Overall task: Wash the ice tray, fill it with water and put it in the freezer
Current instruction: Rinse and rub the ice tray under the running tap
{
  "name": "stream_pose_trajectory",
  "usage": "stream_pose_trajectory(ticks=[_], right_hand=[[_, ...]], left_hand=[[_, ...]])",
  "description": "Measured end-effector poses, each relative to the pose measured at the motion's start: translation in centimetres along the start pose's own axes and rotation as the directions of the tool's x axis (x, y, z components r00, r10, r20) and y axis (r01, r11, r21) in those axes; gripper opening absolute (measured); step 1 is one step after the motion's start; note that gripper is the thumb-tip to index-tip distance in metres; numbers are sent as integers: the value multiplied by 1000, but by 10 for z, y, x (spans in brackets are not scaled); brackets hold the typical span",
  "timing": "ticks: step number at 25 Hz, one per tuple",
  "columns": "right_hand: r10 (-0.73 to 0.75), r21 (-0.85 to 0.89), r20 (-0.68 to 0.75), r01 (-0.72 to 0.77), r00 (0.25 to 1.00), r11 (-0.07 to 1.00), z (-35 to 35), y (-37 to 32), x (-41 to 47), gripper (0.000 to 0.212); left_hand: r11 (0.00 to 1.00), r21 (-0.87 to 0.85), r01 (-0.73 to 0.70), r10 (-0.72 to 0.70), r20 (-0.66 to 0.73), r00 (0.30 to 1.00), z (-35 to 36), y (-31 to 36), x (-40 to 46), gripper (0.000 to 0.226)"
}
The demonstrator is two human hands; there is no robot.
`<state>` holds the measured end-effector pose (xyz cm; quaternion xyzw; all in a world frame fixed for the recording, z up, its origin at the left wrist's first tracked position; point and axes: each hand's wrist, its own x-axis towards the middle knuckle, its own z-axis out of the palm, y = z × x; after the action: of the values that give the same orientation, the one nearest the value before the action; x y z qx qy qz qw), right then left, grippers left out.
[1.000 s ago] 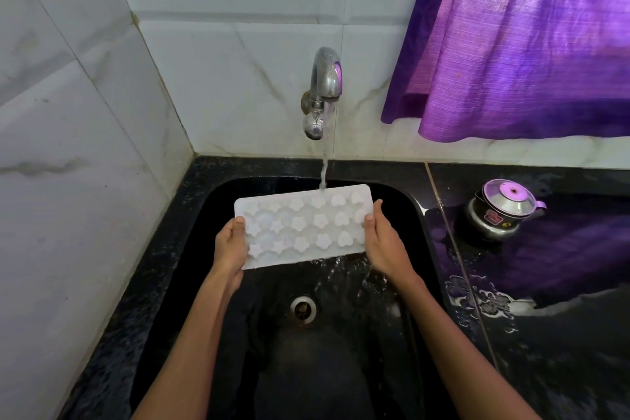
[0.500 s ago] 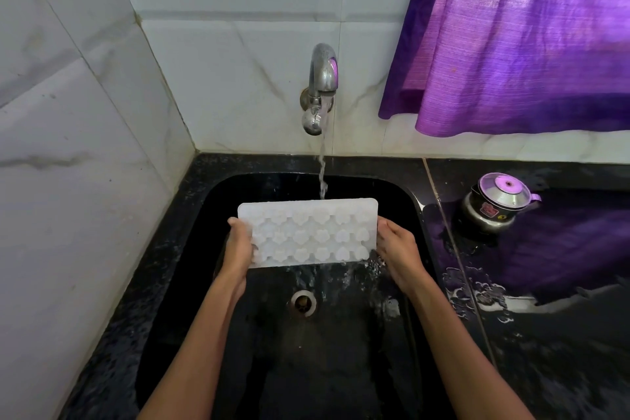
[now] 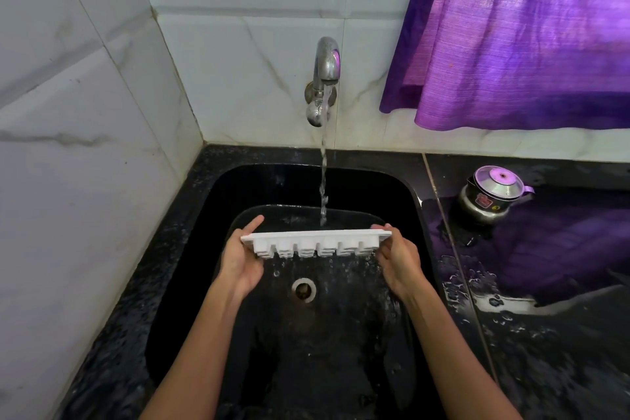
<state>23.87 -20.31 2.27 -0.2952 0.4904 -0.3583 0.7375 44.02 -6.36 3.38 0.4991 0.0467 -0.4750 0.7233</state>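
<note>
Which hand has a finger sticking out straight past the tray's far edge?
The left hand: its index finger points out beyond the ice tray. The right hand keeps its fingers curled at the tray's end.

The sink (image 3: pixel 211 249) fills the middle of the frame, its drain (image 3: pixel 303 289) near the centre. I hold the ice tray (image 3: pixel 315 242) level above the drain, my left hand (image 3: pixel 240 261) at its left end, my right hand (image 3: pixel 399 257) at its right end. The tap (image 3: pixel 324 78) sits on the wall above, its stream (image 3: pixel 323 177) meeting the tray's far edge. At right, a small pot (image 3: pixel 491 194) stands on the bench (image 3: pixel 545 334); a curtain (image 3: pixel 518 34) hangs upper right.
</note>
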Motion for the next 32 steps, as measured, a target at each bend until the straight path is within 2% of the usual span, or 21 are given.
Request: stream_pose_trajectory(ticks=[2, 6, 9, 11, 14, 18, 21, 23, 28, 32], right_hand=[[20, -4, 10, -19, 1000, 1000, -4, 1, -3, 24], [37, -50, 39, -35, 999, 998, -13, 2, -9, 33], [54, -79, 66, -48, 996, 996, -20, 2, -13, 37], [76, -153, 84, -62, 994, 986, -25, 1, -18, 41], [101, -234, 106, -74, 989, 969, -30, 0, -20, 43], [82, -160, 160, -56, 984, 986, -28, 0, -24, 42], [54, -77, 188, -40, 981, 996, -20, -2, -26, 42], [35, -31, 189, -30, 981, 999, -13, -2, -25, 41], [38, 14, 205, -42, 978, 999, 14, 1, -18, 39], [36, -33, 217, -30, 976, 999, 38, 4, -8, 39]], left_hand=[[1000, -9, -8, 8, -39, 999, -7, -3, -3, 42], [999, 41, 10, -8, -47, 999, -20, -9, -10, 18], [993, 121, -20, 23, -22, 999, -30, -10, -17, 24], [981, 195, -17, 20, -14, 1000, -35, -11, -23, 36], [971, 239, -10, -7, 68, 998, -35, -12, -33, 36], [987, 159, -19, 9, 63, 998, -36, -9, -34, 43], [992, 112, -62, 56, 53, 997, -37, -4, -35, 24], [998, 47, -32, 30, 35, 999, -39, -2, -35, 23], [996, -24, 80, -78, 73, 994, -48, 4, -34, 40], [994, -96, 45, -41, 48, 998, -50, 16, -27, 46]])
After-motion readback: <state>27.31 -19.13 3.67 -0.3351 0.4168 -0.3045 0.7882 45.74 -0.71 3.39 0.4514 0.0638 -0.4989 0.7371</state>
